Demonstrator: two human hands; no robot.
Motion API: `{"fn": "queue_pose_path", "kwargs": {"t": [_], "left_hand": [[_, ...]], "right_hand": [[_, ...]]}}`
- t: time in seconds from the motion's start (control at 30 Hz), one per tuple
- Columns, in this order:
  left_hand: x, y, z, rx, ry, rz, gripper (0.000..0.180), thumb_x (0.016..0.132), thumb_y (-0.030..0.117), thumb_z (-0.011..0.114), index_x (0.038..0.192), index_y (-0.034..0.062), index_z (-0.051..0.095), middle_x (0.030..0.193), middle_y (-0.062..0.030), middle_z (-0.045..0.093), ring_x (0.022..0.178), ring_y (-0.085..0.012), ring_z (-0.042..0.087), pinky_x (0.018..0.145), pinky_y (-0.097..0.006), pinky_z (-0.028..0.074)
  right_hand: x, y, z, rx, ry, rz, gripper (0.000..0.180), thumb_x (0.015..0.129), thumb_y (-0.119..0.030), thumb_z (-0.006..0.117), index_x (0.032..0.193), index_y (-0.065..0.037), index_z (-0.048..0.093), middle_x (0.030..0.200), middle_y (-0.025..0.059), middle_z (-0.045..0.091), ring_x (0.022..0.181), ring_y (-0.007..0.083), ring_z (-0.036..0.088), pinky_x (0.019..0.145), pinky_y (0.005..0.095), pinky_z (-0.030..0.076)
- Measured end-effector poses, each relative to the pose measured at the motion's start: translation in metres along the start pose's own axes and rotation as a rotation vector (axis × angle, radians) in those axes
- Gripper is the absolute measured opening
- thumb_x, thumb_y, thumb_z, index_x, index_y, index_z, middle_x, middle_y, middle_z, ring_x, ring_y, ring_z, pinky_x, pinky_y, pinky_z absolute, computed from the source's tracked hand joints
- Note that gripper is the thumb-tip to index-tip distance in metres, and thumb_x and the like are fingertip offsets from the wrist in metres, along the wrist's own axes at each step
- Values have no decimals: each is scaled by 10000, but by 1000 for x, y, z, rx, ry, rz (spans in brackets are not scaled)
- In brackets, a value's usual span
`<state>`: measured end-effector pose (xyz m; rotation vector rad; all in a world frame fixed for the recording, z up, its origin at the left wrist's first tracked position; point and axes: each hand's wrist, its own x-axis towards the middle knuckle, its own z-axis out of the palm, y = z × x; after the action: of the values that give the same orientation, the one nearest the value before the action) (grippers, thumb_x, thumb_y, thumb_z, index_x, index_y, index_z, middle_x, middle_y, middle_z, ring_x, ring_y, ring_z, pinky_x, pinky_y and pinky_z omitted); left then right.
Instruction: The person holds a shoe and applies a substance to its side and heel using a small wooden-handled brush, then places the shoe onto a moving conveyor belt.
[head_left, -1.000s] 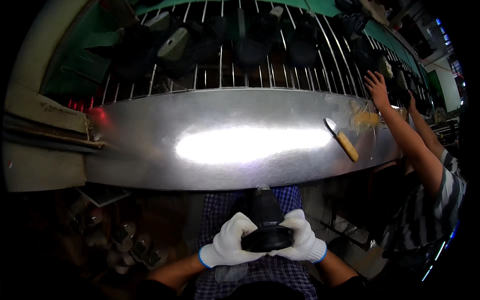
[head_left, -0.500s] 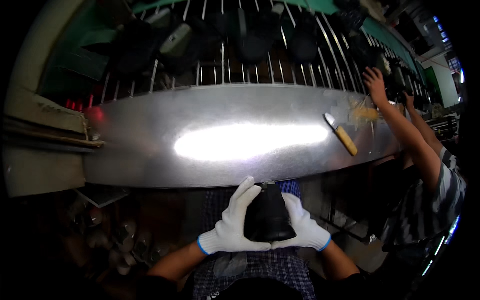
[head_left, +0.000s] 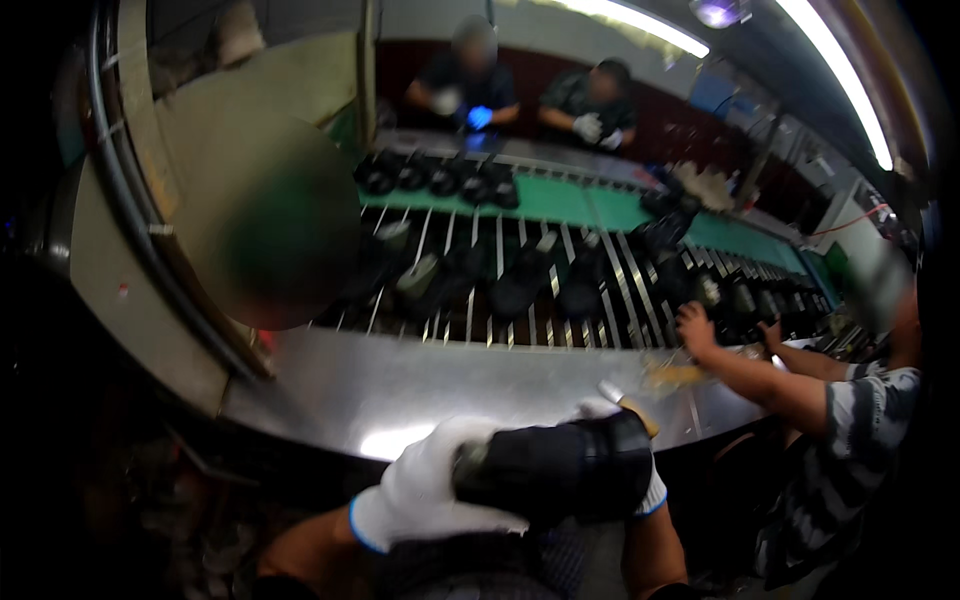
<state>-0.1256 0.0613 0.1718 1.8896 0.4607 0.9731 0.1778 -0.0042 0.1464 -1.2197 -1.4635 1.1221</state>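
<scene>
A black shoe (head_left: 560,465) is held sideways in front of me, above the near edge of the metal bench. A greenish end, like that of a shoe last, shows at its left. My left hand (head_left: 430,490), in a white knit glove with a blue cuff, is closed around that left end. My right hand (head_left: 655,492), in a matching glove, grips the other end from behind. Most of its fingers are hidden by the shoe. Just beyond the shoe lies a short knife with a wooden handle (head_left: 641,416), partly covered.
A shiny metal bench (head_left: 330,375) runs along a roller conveyor carrying several black shoes (head_left: 515,290). At right, a co-worker's bare hand (head_left: 695,328) reaches over the conveyor. Two people work across it. A pale machine housing (head_left: 130,260) stands at left.
The shoe has been raised from my lap and turned from upright to sideways. My hands have shifted to its two ends. My view has tilted up, showing the far side.
</scene>
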Motion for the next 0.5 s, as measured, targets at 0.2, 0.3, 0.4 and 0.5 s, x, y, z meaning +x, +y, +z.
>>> {"fn": "queue_pose_path", "kwargs": {"t": [0.2,0.3,0.4,0.5], "left_hand": [[48,-30,54,493,395,288,916,689,345,1036,1366,-6,529,1187,-203,742,953,-318,797,823,-390,658],[68,-26,71,544,408,305,864,675,324,1035,1325,0,567,1161,-195,747,932,-337,797,817,-387,658],[86,-24,82,546,361,269,841,654,315,1022,1305,-2,594,1118,-197,749,886,-360,785,800,-408,648],[99,-21,99,498,202,211,788,639,292,1007,1260,-12,627,1066,-171,745,885,-365,760,759,-439,621]], "right_hand": [[33,-30,-12,-198,321,-490,740,1144,-455,484,1623,94,348,1563,239,540,1380,306,591,1182,392,439],[38,-29,-24,-479,515,-529,573,1102,-272,602,1535,89,498,1457,266,628,1326,352,639,1150,423,474],[25,-19,-22,-520,636,-394,519,1052,-211,656,1474,71,550,1405,283,648,1270,390,670,1099,447,516],[-4,4,-35,-743,729,-353,481,1072,-124,568,1500,86,505,1435,259,610,1298,344,629,1149,422,463]]}}
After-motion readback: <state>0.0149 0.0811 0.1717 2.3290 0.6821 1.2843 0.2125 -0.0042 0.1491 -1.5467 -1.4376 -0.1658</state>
